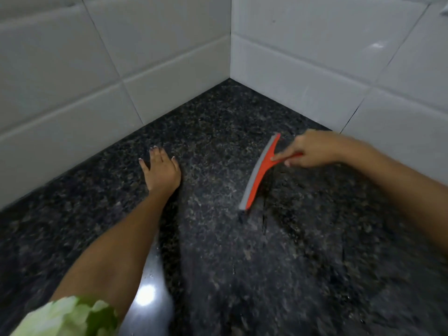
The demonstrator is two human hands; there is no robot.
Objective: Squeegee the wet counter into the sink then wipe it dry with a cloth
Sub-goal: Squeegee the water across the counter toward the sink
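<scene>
A red squeegee [260,170] with a grey rubber blade stands on the dark speckled granite counter [218,238], its blade running from upper right to lower left. My right hand [310,151] grips its red handle, with the forefinger stretched along it toward the blade. My left hand [161,169] rests flat on the counter to the left, fingers spread and pointing toward the wall. A thin wet film and streaks show on the stone around and below the blade. No sink and no cloth are in view.
White tiled walls [121,57] meet in a corner [230,78] behind the counter. A pale green patterned sleeve [65,316] shows at the bottom left. A lamp's reflection [145,294] glares on the wet stone near my left forearm.
</scene>
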